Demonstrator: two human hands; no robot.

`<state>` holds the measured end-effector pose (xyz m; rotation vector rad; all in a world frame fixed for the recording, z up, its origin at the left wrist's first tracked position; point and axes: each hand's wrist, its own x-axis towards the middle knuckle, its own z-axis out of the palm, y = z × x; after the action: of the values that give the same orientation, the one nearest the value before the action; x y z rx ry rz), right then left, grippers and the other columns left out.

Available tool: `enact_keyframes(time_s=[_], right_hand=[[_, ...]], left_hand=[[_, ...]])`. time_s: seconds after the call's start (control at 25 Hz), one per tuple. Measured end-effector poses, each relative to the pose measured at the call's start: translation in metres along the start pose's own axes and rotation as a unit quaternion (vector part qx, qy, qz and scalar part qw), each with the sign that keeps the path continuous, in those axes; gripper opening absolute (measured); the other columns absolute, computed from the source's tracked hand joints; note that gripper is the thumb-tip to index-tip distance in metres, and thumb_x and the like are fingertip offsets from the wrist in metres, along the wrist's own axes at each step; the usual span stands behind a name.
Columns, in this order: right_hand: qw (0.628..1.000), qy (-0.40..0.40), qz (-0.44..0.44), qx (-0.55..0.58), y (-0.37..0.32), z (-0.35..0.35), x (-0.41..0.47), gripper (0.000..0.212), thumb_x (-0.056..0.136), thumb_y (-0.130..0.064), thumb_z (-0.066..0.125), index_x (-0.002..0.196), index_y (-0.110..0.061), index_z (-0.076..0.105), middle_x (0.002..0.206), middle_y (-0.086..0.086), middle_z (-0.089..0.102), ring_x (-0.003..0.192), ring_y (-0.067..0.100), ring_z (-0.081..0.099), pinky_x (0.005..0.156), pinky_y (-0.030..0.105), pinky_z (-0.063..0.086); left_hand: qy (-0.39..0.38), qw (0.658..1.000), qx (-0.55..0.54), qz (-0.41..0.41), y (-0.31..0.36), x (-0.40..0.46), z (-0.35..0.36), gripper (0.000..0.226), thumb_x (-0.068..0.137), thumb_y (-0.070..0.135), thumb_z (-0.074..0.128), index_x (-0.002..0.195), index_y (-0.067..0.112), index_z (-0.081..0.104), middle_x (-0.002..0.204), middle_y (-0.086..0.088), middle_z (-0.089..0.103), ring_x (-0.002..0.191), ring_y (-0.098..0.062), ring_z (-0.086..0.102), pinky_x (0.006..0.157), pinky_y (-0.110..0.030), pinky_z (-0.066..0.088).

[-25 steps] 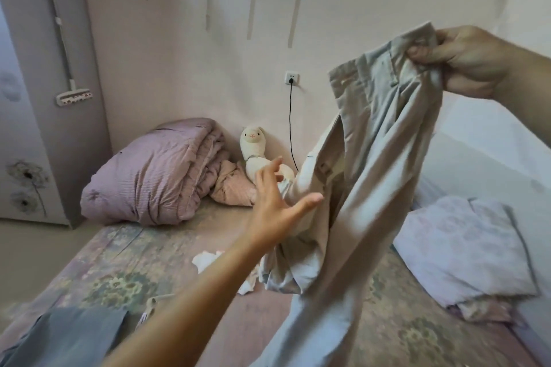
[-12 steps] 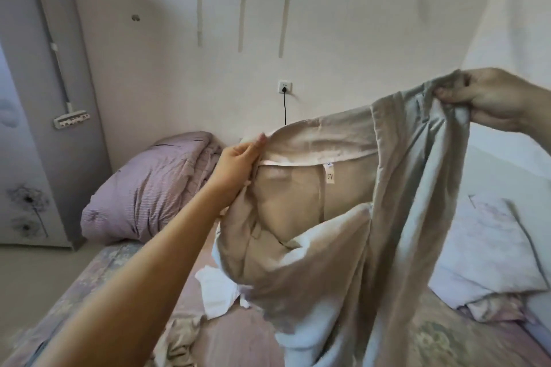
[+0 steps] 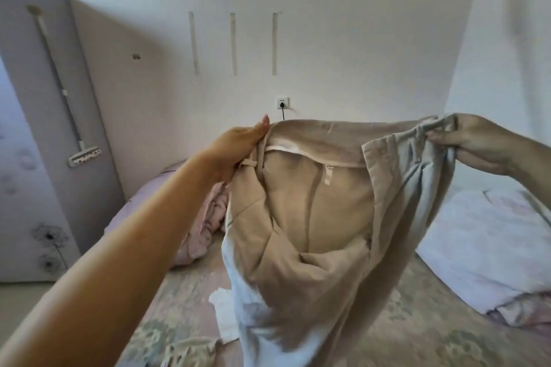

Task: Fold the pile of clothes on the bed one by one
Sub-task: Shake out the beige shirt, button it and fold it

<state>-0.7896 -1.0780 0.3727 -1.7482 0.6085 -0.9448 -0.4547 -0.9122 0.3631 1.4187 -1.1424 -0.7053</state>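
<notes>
A pair of beige trousers (image 3: 313,217) hangs in the air over the bed (image 3: 402,331), its waistband stretched wide between my hands and its inside showing. My left hand (image 3: 238,149) grips the left end of the waistband. The right end is pinched by my right hand (image 3: 474,143). The trouser legs drop down to the floral bedspread. A white garment (image 3: 225,316) lies on the bed below the trousers, and a beige piece of cloth (image 3: 187,351) lies at the bottom edge.
A rolled pink quilt (image 3: 205,217) sits at the head of the bed, partly hidden by my left arm. Pale purple folded bedding (image 3: 489,244) lies on the right. A wall socket with a cable (image 3: 282,103) is behind, a grey wardrobe (image 3: 44,158) at the left.
My left hand reached in and took the waistband. Both hands then spread apart, pulling the trousers open and level. My right hand came down lower.
</notes>
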Motion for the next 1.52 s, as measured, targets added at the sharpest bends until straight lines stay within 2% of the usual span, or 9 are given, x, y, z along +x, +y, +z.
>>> enact_keyframes(time_s=[0.28, 0.56, 0.72, 0.92, 1.0, 1.12, 1.24, 1.4, 1.52], right_hand=[[0.999, -0.02, 0.02, -0.039, 0.025, -0.014, -0.015, 0.093, 0.021, -0.054, 0.093, 0.095, -0.006, 0.063, 0.087, -0.002, 0.073, 0.087, 0.007, 0.067, 0.075, 0.014, 0.052], [0.989, -0.085, -0.056, -0.108, -0.053, -0.054, -0.026, 0.068, 0.034, -0.057, 0.091, 0.087, -0.017, 0.076, 0.091, 0.003, 0.074, 0.086, 0.011, 0.07, 0.077, 0.021, 0.055], [0.989, -0.073, -0.071, -0.106, -0.052, -0.07, -0.017, 0.07, 0.041, -0.056, 0.089, 0.094, -0.014, 0.074, 0.098, 0.005, 0.073, 0.091, 0.013, 0.069, 0.078, 0.023, 0.055], [0.989, -0.036, 0.031, -0.141, 0.051, -0.05, -0.002, 0.077, 0.059, -0.053, 0.083, 0.109, 0.003, 0.063, 0.104, 0.012, 0.07, 0.098, 0.02, 0.067, 0.09, 0.033, 0.053], [0.981, -0.043, 0.082, -0.171, 0.107, -0.032, -0.004, 0.048, 0.082, -0.036, 0.07, 0.109, 0.002, 0.063, 0.11, 0.021, 0.067, 0.104, 0.025, 0.063, 0.1, 0.047, 0.045], [0.96, -0.038, 0.182, -0.209, 0.201, -0.007, -0.017, 0.047, 0.088, -0.034, 0.066, 0.097, 0.012, 0.056, 0.1, 0.027, 0.064, 0.094, 0.015, 0.06, 0.09, 0.037, 0.046], [0.93, -0.054, 0.282, -0.231, 0.297, 0.017, -0.037, 0.056, 0.075, -0.06, 0.068, 0.097, -0.008, 0.067, 0.099, 0.015, 0.069, 0.094, 0.015, 0.062, 0.086, 0.033, 0.049], [0.879, -0.16, 0.416, -0.171, 0.387, 0.039, -0.053, 0.03, 0.092, -0.029, 0.059, 0.107, -0.003, 0.065, 0.111, 0.015, 0.068, 0.098, 0.017, 0.063, 0.09, 0.035, 0.051], [0.801, -0.258, 0.505, -0.192, 0.464, 0.048, -0.044, 0.029, 0.089, -0.029, 0.064, 0.105, -0.005, 0.062, 0.108, 0.01, 0.067, 0.103, 0.024, 0.063, 0.095, 0.039, 0.049]], left_hand=[[0.004, 0.992, 0.128, 0.005, -0.014, -0.01, 0.011, 0.054, 0.079, 0.063, 0.054, 0.074, 0.013, 0.073, 0.082, -0.008, 0.072, 0.079, -0.019, 0.065, 0.087, -0.038, 0.054], [-0.041, 0.98, 0.17, 0.096, 0.062, -0.036, 0.002, 0.083, 0.026, 0.09, 0.065, 0.057, 0.014, 0.07, 0.057, 0.0, 0.066, 0.05, -0.007, 0.06, 0.05, -0.02, 0.052], [-0.03, 0.984, 0.157, 0.073, 0.07, -0.028, 0.015, 0.083, 0.025, 0.089, 0.066, 0.057, 0.013, 0.065, 0.059, -0.005, 0.063, 0.054, -0.013, 0.06, 0.055, -0.025, 0.054], [-0.037, 0.985, 0.158, -0.057, -0.042, 0.01, 0.044, 0.086, 0.06, 0.084, 0.059, 0.094, 0.005, 0.066, 0.108, -0.021, 0.066, 0.099, -0.03, 0.064, 0.094, -0.046, 0.05], [-0.032, 0.973, 0.193, -0.125, -0.106, 0.018, 0.06, 0.061, 0.082, 0.071, 0.049, 0.099, 0.015, 0.066, 0.111, -0.012, 0.066, 0.101, -0.022, 0.062, 0.089, -0.034, 0.052], [-0.056, 0.96, 0.12, -0.247, -0.195, 0.01, 0.084, 0.048, 0.093, 0.054, 0.047, 0.089, 0.009, 0.063, 0.074, -0.012, 0.058, 0.063, -0.017, 0.052, 0.052, -0.022, 0.044], [-0.078, 0.934, 0.115, -0.328, -0.285, 0.0, 0.097, 0.049, 0.091, 0.053, 0.049, 0.079, 0.006, 0.056, 0.053, -0.007, 0.043, 0.045, -0.015, 0.039, 0.04, -0.016, 0.029], [-0.173, 0.859, 0.06, -0.478, -0.394, -0.01, 0.108, 0.075, 0.077, 0.064, 0.061, 0.113, -0.001, 0.06, 0.098, -0.015, 0.065, 0.092, -0.027, 0.062, 0.081, -0.033, 0.051], [-0.251, 0.796, 0.108, -0.54, -0.473, -0.004, 0.126, 0.056, 0.089, 0.055, 0.053, 0.107, 0.003, 0.062, 0.097, -0.011, 0.067, 0.098, -0.026, 0.063, 0.08, -0.035, 0.052]])
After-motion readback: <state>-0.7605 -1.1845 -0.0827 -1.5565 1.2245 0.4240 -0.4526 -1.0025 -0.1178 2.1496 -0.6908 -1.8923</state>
